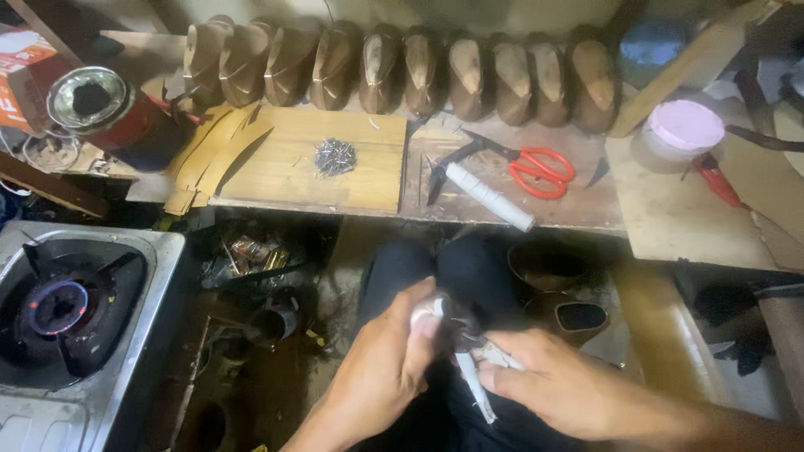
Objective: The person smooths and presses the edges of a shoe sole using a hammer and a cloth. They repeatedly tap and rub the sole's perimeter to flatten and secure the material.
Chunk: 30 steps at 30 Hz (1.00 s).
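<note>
My left hand [383, 364] grips a small dark object with a pale end [434, 311] over my lap. A metal plier-like tool [479, 368] is held in my right hand [557, 385], with its jaws at that object and its pale handles pointing down. Both hands meet low in the middle of the head view, above my dark trousers [469, 268]. What the object is cannot be made out.
A wooden bench [352, 180] carries a pile of small nails [335, 156], red-handled scissors [536, 170], a white-handled tool [481, 194], leather strips [213, 155] and a row of shoe lasts [402, 71]. A lit gas burner [59, 305] sits left. A pink-lidded jar [682, 130] stands right.
</note>
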### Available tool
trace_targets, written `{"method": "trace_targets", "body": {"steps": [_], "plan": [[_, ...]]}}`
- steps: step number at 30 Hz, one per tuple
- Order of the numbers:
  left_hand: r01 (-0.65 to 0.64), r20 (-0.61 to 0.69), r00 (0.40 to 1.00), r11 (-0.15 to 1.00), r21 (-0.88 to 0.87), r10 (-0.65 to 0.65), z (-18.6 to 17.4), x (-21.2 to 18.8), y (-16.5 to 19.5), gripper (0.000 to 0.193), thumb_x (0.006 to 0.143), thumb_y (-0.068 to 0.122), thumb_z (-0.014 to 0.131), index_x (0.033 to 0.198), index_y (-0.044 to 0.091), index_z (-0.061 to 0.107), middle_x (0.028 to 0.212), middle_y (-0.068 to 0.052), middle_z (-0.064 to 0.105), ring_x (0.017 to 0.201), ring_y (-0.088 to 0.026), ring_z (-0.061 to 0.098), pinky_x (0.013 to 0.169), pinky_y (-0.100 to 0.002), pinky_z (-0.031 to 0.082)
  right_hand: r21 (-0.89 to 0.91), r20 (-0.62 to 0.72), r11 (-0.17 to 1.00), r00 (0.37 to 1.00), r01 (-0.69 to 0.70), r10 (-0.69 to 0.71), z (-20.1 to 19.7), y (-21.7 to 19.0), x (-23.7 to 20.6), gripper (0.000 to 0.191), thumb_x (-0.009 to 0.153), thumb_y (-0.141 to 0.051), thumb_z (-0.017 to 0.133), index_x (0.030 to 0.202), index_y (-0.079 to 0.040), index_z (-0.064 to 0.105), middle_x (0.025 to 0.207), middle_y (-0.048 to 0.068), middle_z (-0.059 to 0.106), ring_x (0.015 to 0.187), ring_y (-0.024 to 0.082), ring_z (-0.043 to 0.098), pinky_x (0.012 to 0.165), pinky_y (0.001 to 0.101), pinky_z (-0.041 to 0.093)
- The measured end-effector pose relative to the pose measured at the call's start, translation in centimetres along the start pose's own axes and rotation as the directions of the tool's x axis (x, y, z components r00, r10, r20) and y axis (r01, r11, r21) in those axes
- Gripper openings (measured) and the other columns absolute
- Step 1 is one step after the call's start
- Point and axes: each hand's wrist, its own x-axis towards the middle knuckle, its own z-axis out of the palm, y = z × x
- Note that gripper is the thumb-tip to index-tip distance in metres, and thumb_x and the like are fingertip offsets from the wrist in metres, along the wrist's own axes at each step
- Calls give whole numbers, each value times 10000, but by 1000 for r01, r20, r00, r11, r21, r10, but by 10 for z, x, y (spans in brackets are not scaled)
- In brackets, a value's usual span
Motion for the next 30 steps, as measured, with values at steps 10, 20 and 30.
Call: {"method": "trace_targets", "body": {"steps": [10,20,30], "plan": [[-347,0,933,904,251,359,10,-11,-6,474,1010,240,555,1393,-20,452,1094,-297,699,984,-472,686,811,-502,531,-544,45,704,853,457,-519,-27,-32,-28,570,772,-72,616,1341,-52,607,962,118,645,852,363,660,716,453,498],[-101,120,989,985,141,84,-15,0,-3,566,979,273,521,1475,35,390,901,-202,729,734,-323,742,705,-410,582,-763,-58,540,795,354,-603,-8,-7,3,588,782,-111,732,1342,6,598,907,147,595,604,330,639,514,439,511],[5,45,999,987,-162,2,-17,4,-10,524,1023,317,416,1473,52,465,793,-123,734,542,-184,719,519,-305,600,-705,-394,613,521,357,-757,61,25,40,576,742,9,729,1289,103,574,903,160,586,703,339,656,608,399,549]]}}
